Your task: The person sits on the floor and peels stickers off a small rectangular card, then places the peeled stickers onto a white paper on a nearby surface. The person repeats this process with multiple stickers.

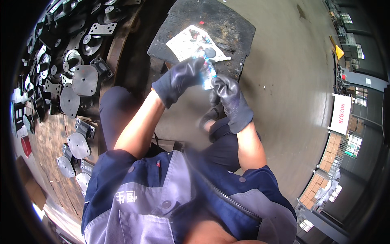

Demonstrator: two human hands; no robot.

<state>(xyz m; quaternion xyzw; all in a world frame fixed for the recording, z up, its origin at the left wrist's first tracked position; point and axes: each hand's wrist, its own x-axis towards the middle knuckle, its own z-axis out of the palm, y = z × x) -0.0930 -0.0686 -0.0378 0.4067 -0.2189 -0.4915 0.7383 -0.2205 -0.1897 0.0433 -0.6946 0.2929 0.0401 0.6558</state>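
Our gloved left hand [185, 76] and right hand [228, 92] pinched a shiny packet [209, 77] between them, seemingly to steady it.

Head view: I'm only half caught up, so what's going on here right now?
A seated person in dark gloves is handling a small shiny packet. The left hand grips it, and the right hand has its fingers curled at the lower end; blur hides whether they pinch it. Just beyond, a white sheet with small items on it lies on a dark, worn table. To the person's left, metal parts crowd a wooden bench.
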